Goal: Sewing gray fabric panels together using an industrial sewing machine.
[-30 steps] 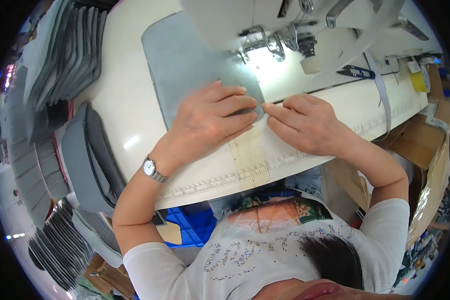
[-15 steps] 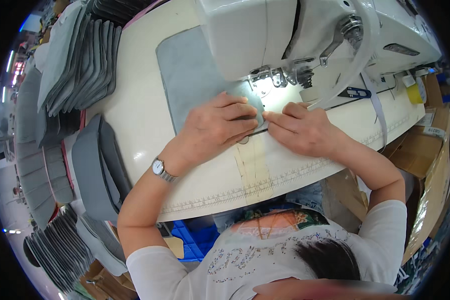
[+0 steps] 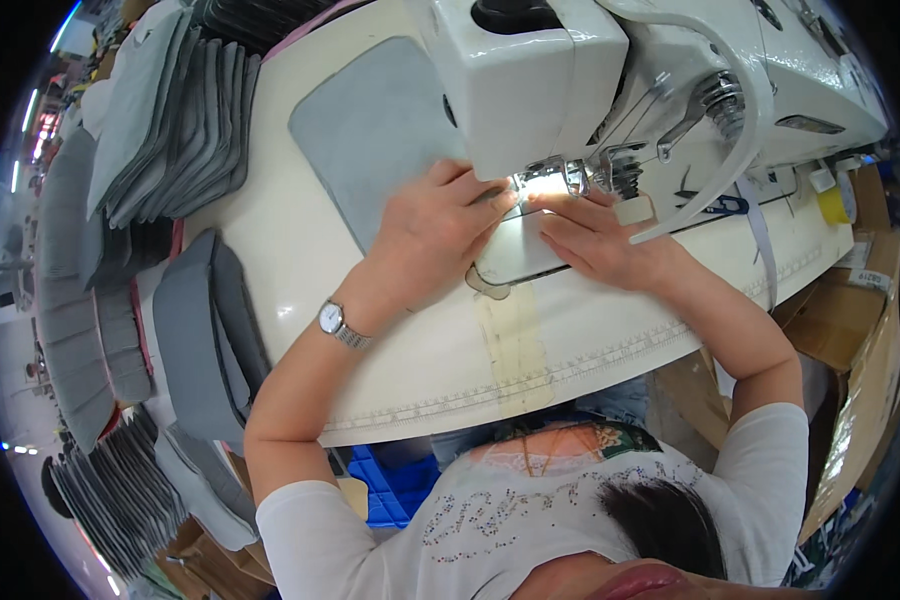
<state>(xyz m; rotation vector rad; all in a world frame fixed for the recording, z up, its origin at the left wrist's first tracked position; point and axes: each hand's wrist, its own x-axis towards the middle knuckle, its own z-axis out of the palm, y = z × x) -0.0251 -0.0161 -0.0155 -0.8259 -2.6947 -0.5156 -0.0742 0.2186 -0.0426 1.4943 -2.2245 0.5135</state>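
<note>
A flat grey fabric piece (image 3: 370,115) with rounded corners lies on the white table of a sewing machine (image 3: 530,90). My left hand (image 3: 438,230) rests on its near edge, fingers curled and tips pinched close to the lit needle area. From the other side, my right hand (image 3: 600,235) reaches in with fingertips close to the presser foot (image 3: 575,178). The two hands' fingertips almost meet there. What lies between them is too small and bright to make out. The metal needle plate (image 3: 518,250) shows below the fingers.
Stacked grey fabric pieces (image 3: 170,130) stand at the left, with more dark grey pieces (image 3: 205,335) nearer me. Snips (image 3: 720,205) with blue handles lie right of the machine. A yellow tape roll (image 3: 835,205) and cardboard boxes (image 3: 830,310) sit at the right.
Both hands have moved away from me, up to the needle. The fabric has shifted away and to the left, uncovering the needle plate.
</note>
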